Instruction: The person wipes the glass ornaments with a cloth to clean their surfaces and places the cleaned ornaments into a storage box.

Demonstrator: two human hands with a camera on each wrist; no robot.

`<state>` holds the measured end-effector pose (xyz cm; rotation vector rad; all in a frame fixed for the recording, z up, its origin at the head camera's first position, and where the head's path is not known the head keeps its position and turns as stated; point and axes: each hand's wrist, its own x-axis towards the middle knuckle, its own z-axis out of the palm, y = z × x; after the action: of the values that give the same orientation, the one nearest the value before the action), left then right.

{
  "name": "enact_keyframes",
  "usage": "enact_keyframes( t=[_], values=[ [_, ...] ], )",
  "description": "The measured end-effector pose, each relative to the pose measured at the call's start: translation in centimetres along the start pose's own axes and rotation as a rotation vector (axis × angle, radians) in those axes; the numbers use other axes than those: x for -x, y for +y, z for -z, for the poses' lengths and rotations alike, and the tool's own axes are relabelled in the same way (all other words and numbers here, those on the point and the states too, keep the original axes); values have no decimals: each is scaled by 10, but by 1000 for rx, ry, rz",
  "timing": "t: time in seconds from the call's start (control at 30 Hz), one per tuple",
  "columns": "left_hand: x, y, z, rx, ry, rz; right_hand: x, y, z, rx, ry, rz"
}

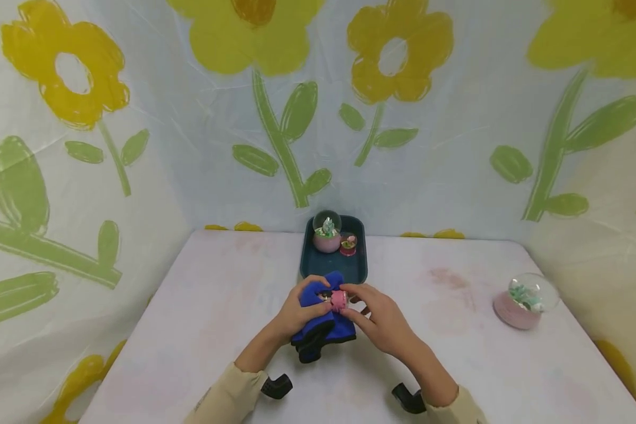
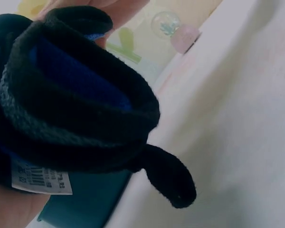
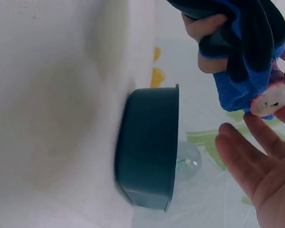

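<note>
My left hand (image 1: 291, 312) grips a bunched blue cloth (image 1: 344, 328) with thick black edging and a white barcode label (image 2: 42, 180). Folds of the cloth lie around a small pink ornament (image 1: 339, 300), whose pale underside with a scalloped pink edge shows in the right wrist view. Thumb and fingers of my right hand (image 1: 383, 321) pinch this ornament from the right, against the cloth. Its other end is partly hidden by cloth and left fingers. Both hands are above the table, just in front of a dark teal tray (image 1: 336, 271).
Inside the tray stand a pink-based glass globe (image 1: 327, 235) and a small red-based ornament (image 1: 348, 245). Another pink-based glass globe (image 1: 519, 306) sits tilted in view near the table's right edge. A flower-printed curtain (image 1: 212, 129) encloses the table's back and sides.
</note>
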<state>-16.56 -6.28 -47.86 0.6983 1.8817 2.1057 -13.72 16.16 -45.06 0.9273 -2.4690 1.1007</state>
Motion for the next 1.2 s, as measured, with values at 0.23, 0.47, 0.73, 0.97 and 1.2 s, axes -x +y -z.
enact_keyframes(
  t=[0.23,0.47,0.73,0.97,1.2],
  values=[
    [-3,2,1,7,1,-5,-1,4,3,-28,28,93],
    [-4,3,-4,-125,20,35,0,0,4,-49,-33,-117],
    [-5,0,-2,-143,37,46,0,3,3,-51,-27,-28],
    [2,-4,-1,-122,32,72,5,-2,-3,80,-108,-171],
    [-1,-9,3,-78,48,85,1,1,-2,138,-20,-28]
  ],
)
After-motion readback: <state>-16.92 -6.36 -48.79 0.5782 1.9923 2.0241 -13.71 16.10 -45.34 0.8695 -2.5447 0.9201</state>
